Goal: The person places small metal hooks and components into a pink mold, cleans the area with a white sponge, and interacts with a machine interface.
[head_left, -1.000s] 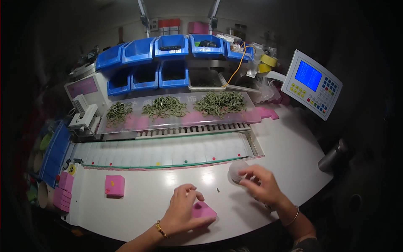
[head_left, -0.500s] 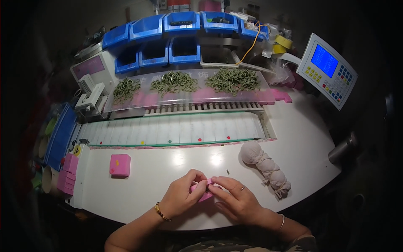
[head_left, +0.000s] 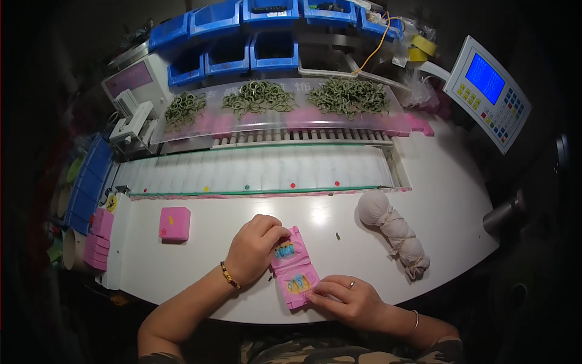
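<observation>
A pink rubber mould (head_left: 293,265) lies opened out in two halves near the front of the white table, with blue and yellow marks around its hollows. My left hand (head_left: 257,249) grips the far half by its upper left edge, fingers curled over. At the lower right corner of the near half, my right hand (head_left: 348,300) pinches the edge between thumb and fingers. A small dark green piece (head_left: 270,279) sits on the table just left of the mould. Another small green piece (head_left: 337,236) lies to the right, toward the cloth bundle.
A pink block (head_left: 174,224) with a yellow mark stands at left; a tied white cloth bundle (head_left: 395,235) lies at right. Behind are a long white panel strip (head_left: 260,170), a clear tray (head_left: 285,121) with green ring-shaped pieces, blue bins (head_left: 274,50) and a keypad screen (head_left: 487,91).
The mould, earlier folded between my close-set hands, is now spread open. My left hand has shifted up and left, my right hand down and right. The view has tilted slightly.
</observation>
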Motion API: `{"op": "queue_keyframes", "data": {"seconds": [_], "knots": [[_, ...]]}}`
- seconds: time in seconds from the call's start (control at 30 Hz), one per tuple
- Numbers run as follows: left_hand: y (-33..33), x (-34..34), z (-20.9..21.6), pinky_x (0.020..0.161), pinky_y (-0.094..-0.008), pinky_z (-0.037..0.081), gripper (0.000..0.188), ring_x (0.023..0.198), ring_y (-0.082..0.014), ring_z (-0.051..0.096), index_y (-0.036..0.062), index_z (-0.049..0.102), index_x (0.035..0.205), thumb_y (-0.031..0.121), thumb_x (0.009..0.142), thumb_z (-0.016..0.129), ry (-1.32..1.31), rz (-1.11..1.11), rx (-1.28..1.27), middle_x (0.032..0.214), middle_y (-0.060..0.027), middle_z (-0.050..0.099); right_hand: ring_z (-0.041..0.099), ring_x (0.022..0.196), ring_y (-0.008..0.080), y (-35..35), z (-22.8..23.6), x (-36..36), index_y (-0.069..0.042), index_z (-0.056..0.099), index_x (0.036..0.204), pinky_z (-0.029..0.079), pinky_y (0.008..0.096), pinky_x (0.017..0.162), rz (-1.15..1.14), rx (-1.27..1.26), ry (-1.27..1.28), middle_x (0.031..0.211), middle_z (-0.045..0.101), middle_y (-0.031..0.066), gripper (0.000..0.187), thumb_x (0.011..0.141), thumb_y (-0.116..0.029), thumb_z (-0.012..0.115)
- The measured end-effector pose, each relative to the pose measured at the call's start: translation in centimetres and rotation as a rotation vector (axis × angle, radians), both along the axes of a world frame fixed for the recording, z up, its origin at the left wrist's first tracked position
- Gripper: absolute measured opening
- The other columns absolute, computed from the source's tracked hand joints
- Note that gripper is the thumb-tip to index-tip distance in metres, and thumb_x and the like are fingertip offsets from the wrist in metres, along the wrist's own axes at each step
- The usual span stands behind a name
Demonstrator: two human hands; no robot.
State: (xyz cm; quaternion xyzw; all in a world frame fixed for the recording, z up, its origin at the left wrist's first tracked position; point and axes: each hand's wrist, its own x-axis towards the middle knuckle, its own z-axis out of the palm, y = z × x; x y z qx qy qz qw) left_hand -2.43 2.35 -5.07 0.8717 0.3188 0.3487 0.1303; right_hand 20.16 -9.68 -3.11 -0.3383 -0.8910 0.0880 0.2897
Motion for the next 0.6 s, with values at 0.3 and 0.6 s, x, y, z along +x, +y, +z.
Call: {"op": "queue_keyframes", "data": {"seconds": [0.3, 0.6], "knots": [[-3.4, -1.9, 3.1, 0.094, -0.0413, 0.047, 0.072, 0.110, -0.0362, 0.057, -0.0002, 0.049, 0.133, 0.030, 0.076, 0.080, 0.112, -0.071, -0.260, 0.120, -0.0197, 0.058, 0.064, 0.092, 0.0215, -0.5, -0.1, -0.3, 0.000, 0.068, 0.104, 0.054, 0.0297, 0.076, -0.026, -0.021, -0.032, 0.100, 0.063, 0.0079, 0.032, 0.073, -0.009, 0.064], [-5.7, -1.9, 2.1, 0.114, -0.0485, 0.026, 0.125, 0.137, -0.0431, 0.032, -0.0045, 0.019, 0.148, 0.055, 0.061, 0.086, 0.277, -0.022, -0.338, 0.145, -0.0253, 0.036, 0.064, 0.087, 0.0223, -0.2, 0.5, 0.7, -0.002, 0.067, 0.107, 0.054, 0.0299, 0.074, 0.004, -0.096, -0.028, 0.104, 0.063, 0.0094, 0.034, 0.074, -0.008, 0.067]]}}
